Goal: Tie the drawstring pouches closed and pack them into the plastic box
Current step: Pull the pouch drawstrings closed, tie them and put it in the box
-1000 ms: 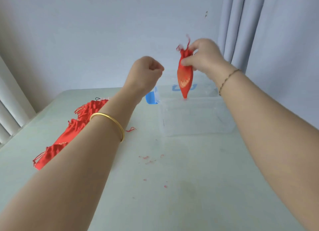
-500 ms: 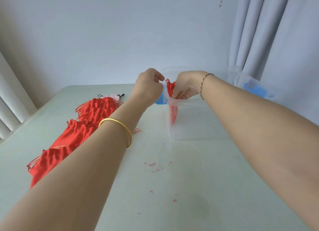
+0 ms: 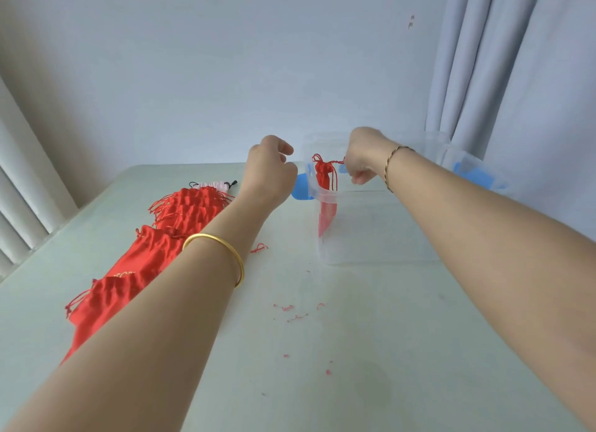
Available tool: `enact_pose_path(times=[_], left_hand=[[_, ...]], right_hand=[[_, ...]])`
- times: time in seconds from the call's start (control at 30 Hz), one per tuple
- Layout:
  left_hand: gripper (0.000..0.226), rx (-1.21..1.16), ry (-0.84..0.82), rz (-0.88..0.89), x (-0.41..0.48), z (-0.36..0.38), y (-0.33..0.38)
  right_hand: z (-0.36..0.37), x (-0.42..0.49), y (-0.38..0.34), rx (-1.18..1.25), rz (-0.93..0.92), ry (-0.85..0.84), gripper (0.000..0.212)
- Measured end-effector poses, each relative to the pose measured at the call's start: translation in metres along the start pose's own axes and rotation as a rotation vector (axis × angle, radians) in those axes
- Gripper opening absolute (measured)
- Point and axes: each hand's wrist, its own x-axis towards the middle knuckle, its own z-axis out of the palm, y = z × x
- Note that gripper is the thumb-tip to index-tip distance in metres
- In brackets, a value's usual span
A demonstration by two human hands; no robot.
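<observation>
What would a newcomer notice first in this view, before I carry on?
One red pouch stands inside the clear plastic box at centre right, its drawstring running to the right hand, which pinches it. A heap of red pouches lies on the left side of the table, partly behind the left forearm. The left hand hovers as a fist beside the box's left edge.

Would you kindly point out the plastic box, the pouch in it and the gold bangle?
plastic box (image 3: 380,238), head view, near wall.
pouch (image 3: 323,175), head view, gathered neck.
gold bangle (image 3: 206,236), head view, top of band.
</observation>
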Motion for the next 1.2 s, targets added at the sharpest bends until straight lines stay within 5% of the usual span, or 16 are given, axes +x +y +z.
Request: enact_pose_path(times=[0.1, 0.2, 0.37, 0.67, 0.97, 1.1, 1.2], left_hand=[[0.025, 0.048, 0.05, -0.013, -0.008, -0.013, -0.01], [0.023, 0.189, 0.064, -0.017, -0.025, -0.041, -0.031], [0.016, 0.428, 0.015, -0.038, -0.068, -0.105, -0.082], [0.038, 0.912, -0.124, -0.136, -0.12, -0.152, -0.12], [0.016, 0.834, 0.011, -0.005, -0.133, -0.152, -0.106], [0.01, 0.59, -0.151, 0.08, -0.144, -0.161, -0.068], [0.011, 0.449, -0.188, 0.182, -0.155, -0.156, -0.03]], right_hand=[[-0.007, -0.015, -0.013, 0.064, -0.188, 0.297, 0.022], [0.003, -0.056, -0.036, 0.285, -0.422, 0.375, 0.033], [0.052, -0.121, -0.062, 0.451, -0.628, 0.206, 0.031], [0.137, -0.169, -0.042, 0.464, -0.463, -0.107, 0.025], [0.143, -0.187, -0.043, 0.508, -0.438, -0.113, 0.011], [0.133, -0.201, -0.046, 0.624, -0.525, -0.116, 0.039], [0.112, -0.214, -0.033, 0.736, -0.601, -0.137, 0.02]])
